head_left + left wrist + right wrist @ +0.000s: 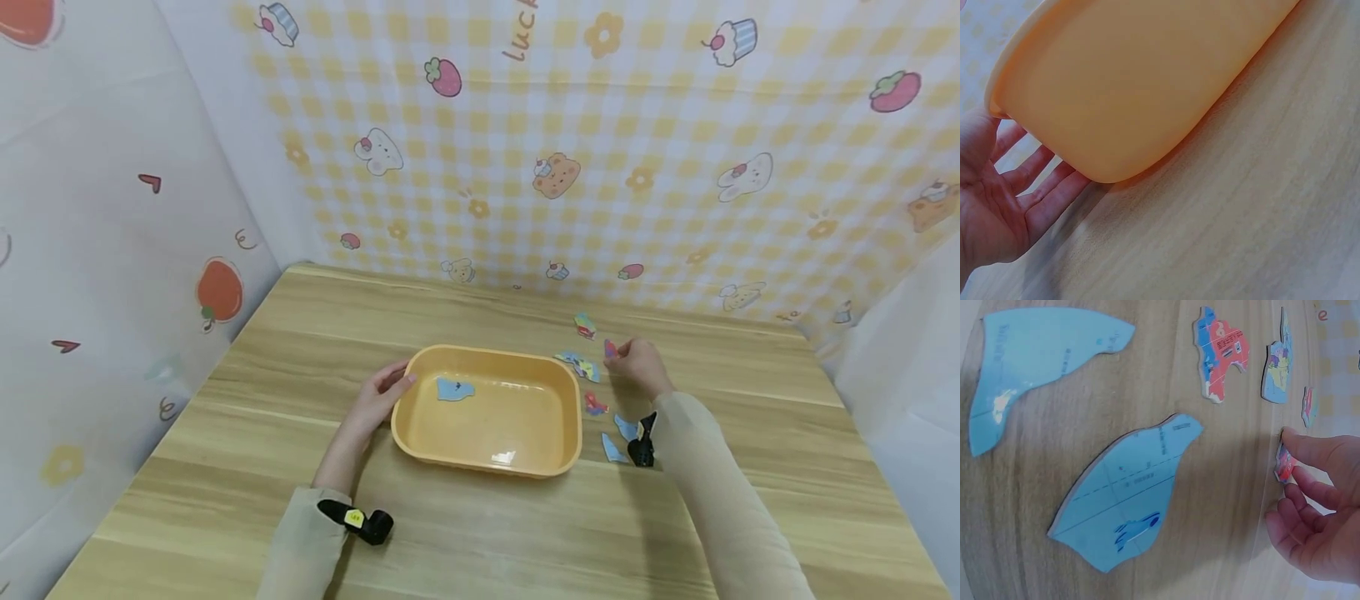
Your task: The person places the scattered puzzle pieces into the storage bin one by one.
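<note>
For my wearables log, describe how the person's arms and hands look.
The long left sleeve and right sleeve are plain beige. Each wrist bears a black camera, the left one with a yellow label. The left hand and right hand are bare, without gloves.

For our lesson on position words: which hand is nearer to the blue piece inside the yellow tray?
Left. The left hand grips the yellow tray just left of the blue piece; the right hand is farther off, past the tray's right side.
</note>
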Demonstrator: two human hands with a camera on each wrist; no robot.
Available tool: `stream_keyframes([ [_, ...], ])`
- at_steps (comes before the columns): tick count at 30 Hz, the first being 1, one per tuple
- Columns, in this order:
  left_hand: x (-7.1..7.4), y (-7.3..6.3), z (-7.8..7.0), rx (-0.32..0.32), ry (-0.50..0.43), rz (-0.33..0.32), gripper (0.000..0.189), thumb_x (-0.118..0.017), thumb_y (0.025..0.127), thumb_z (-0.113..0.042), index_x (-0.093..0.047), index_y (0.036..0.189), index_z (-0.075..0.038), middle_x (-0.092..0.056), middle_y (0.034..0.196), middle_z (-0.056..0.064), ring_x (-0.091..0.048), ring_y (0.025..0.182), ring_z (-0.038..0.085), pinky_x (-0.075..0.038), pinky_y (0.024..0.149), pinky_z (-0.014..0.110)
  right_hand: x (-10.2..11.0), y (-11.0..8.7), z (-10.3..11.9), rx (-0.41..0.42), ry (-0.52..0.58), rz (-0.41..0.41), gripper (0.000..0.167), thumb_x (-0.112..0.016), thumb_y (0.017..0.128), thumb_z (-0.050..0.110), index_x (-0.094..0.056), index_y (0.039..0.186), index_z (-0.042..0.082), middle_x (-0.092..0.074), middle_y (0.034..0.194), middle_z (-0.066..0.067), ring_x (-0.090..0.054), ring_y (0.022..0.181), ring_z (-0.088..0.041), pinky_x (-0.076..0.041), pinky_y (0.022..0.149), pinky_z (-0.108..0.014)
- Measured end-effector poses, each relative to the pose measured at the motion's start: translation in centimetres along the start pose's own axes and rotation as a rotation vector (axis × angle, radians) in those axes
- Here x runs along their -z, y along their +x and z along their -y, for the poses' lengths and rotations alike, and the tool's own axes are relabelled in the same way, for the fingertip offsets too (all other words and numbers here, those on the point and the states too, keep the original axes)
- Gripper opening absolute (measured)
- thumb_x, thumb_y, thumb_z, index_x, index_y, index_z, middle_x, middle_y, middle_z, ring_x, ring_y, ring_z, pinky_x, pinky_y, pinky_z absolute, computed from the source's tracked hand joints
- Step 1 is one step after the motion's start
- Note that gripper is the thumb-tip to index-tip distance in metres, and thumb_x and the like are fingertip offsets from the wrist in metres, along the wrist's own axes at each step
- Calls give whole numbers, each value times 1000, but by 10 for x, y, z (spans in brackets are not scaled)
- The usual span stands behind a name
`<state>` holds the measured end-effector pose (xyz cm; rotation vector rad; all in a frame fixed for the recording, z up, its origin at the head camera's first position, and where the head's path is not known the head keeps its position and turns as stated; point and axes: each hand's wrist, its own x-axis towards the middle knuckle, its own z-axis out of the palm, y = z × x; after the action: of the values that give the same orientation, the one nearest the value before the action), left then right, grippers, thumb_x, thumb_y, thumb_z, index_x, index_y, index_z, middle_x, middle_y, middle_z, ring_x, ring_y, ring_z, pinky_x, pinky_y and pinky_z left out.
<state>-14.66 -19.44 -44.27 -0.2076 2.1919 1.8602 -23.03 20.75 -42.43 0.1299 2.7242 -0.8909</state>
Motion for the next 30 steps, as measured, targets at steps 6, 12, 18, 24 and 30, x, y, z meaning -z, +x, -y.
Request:
stream_keyframes([
  [6, -2, 1, 1, 1, 3, 0, 54, -53, 92, -36, -40, 137, -11, -44, 136, 18, -54, 109, 25, -54, 78, 28, 2, 0, 2, -21, 8, 6, 34, -62, 84, 12, -58, 103, -15, -62, 97, -28, -56, 80, -27, -51, 74, -35],
  [12, -1, 1, 1, -6, 11, -5, 53, -52, 92, -34, -40, 137, -10, -45, 135, 18, -56, 105, 23, -55, 78, 29, 1, 7, -4, -14, 174, 9, 29, -64, 81, 4, -55, 99, -16, -57, 74, -7, -49, 58, -6, -47, 54, -18],
  [18, 1, 2, 0, -17, 7, 7, 53, -52, 92, -34, -39, 138, -9, -45, 134, 19, -57, 102, 22, -55, 76, 28, 4, 3, -4, -16, 321, 43, 35, -56, 84, -1, -44, 112, -19, -54, 102, -27, -61, 70, -11, -56, 68, -24],
  [24, 1, 2, 1, -7, 8, 13, 55, -52, 92, -36, -38, 138, -9, -42, 138, 18, -55, 108, 26, -55, 78, 29, 12, -7, 1, -41, 423, 90, 37, -53, 86, -2, -41, 116, -20, -54, 97, -19, -60, 70, -8, -56, 73, -26],
  [30, 1, 1, -1, -17, -3, 18, 55, -52, 92, -35, -38, 138, -9, -44, 136, 19, -57, 105, 23, -55, 77, 27, 21, -8, 6, -145, 702, 190, 33, -49, 88, -5, -38, 118, -15, -44, 105, -15, -57, 78, -9, -51, 88, -30],
])
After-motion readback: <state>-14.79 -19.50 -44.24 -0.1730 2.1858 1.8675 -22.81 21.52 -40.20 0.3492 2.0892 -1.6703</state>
